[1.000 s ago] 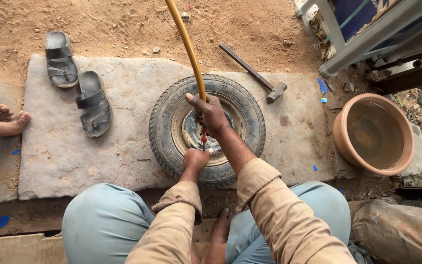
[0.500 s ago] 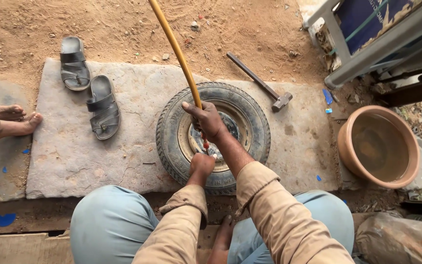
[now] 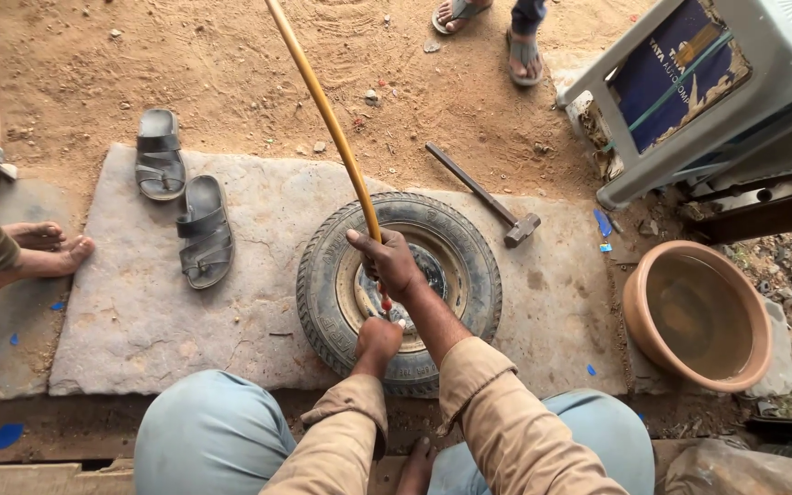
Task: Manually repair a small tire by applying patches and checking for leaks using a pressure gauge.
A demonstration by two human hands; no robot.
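R hand (image 3: pixel 389 264) grips yellow hose (image 3: pixel 323 110) over tyre (image 3: pixel 323 302); L hand (image 3: pixel 378 341) fisted at rim, contents hidden.

Soft, even daylight — faint shadows, sharp focus — slight wide-angle edge distortion.
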